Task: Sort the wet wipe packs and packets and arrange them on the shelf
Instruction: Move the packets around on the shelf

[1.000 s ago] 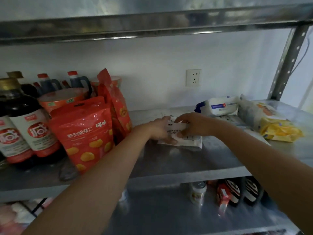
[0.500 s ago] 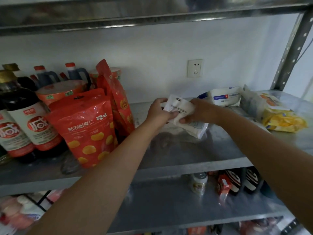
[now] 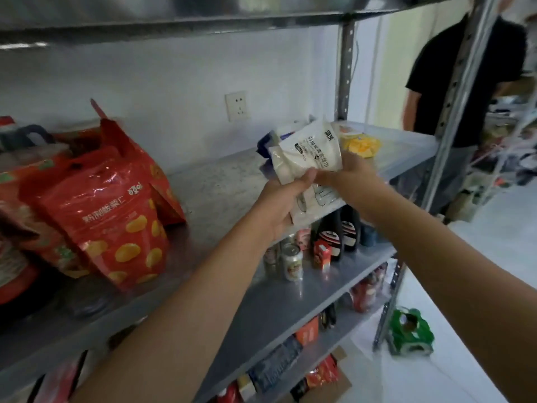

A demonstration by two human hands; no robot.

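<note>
Both hands hold white wet wipe packets (image 3: 309,157) raised above the front of the metal shelf (image 3: 220,181). My left hand (image 3: 280,206) grips them from the lower left, thumb on the front packet. From the right, my right hand (image 3: 350,174) pinches the same bundle. A flatter white packet (image 3: 316,200) hangs under the front one. Behind them on the shelf lie a white and blue wipe pack (image 3: 276,136), partly hidden, and a yellow pack (image 3: 361,144).
Red snack bags (image 3: 110,216) stand on the shelf's left half. Cans and dark bottles (image 3: 334,237) fill the shelf below. A steel upright (image 3: 344,71) stands at the back right, with a person in black (image 3: 465,82) beyond. A green can pack (image 3: 411,331) lies on the floor.
The packets came off the shelf surface and rose toward me in both hands. My view swung right, bringing the person and the floor into sight.
</note>
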